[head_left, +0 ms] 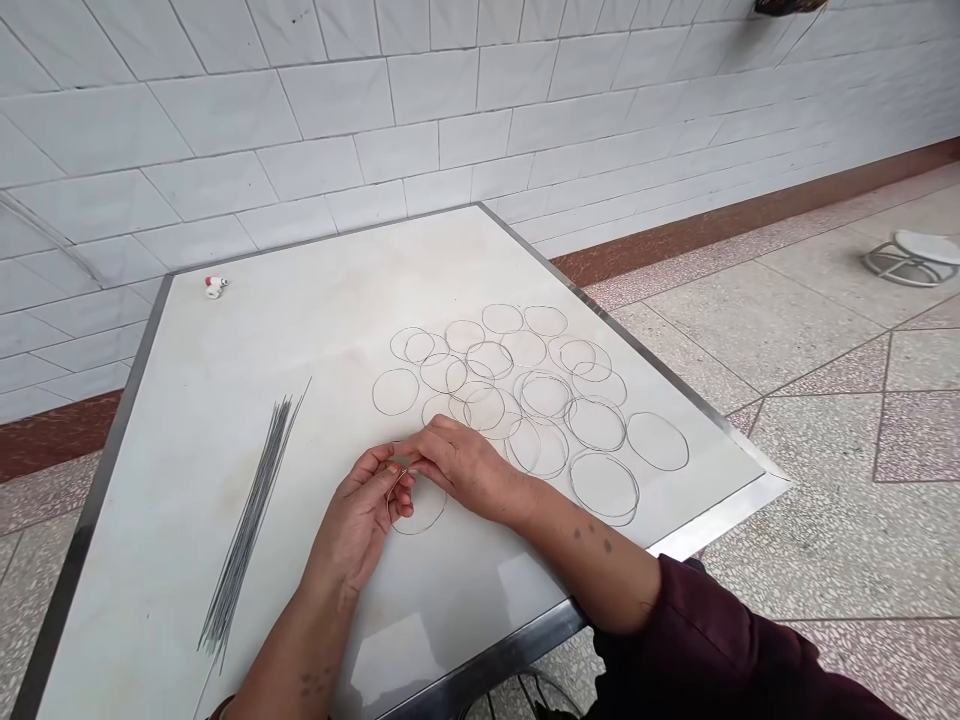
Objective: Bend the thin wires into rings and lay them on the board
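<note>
A thin wire ring (420, 532) hangs between my hands over the near part of the white table. My left hand (367, 510) pinches it at its upper left, fingers curled. From the right, my right hand (465, 465) closes its fingertips on the same ring at the top, where the wire ends seem to meet; the fingers partly hide that spot. Beyond my hands lie several finished-looking wire rings (395, 391), many overlapping. To the left of my left hand rests a bundle of straight wires (251, 525), lying lengthwise.
The white table (300, 310) has a metal edge and stands against a tiled wall (322, 100). Small red and white objects (215, 287) lie near its far left corner. A stool (911, 258) stands on the floor at the right.
</note>
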Action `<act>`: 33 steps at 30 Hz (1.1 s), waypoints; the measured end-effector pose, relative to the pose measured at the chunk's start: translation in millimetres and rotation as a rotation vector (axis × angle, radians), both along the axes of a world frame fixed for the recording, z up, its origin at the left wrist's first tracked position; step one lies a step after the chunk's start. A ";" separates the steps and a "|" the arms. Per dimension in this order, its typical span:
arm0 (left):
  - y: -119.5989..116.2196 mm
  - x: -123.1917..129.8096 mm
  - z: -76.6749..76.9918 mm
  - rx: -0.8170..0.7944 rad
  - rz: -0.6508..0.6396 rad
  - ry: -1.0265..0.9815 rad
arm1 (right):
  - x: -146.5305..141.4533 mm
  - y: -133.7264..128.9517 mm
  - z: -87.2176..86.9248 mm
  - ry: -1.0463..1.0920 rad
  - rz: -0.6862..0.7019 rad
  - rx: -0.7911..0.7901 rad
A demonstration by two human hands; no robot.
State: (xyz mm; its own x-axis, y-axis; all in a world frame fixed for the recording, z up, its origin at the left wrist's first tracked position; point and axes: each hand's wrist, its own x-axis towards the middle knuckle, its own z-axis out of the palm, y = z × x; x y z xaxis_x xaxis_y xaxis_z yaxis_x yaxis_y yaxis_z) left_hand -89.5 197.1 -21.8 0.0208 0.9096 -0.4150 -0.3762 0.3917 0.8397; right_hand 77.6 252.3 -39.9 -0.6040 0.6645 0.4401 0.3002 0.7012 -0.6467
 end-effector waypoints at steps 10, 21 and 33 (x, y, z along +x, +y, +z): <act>0.7 -0.1 3.9 0.000 -0.018 -0.029 | 2.0 1.6 1.3 0.020 0.064 0.052; -0.9 -1.6 10.7 -0.086 -0.140 -0.143 | 9.7 5.1 5.6 0.029 0.169 -0.040; 0.3 -3.1 11.6 -0.016 -0.051 -0.116 | 10.5 8.4 0.9 0.174 0.021 -0.056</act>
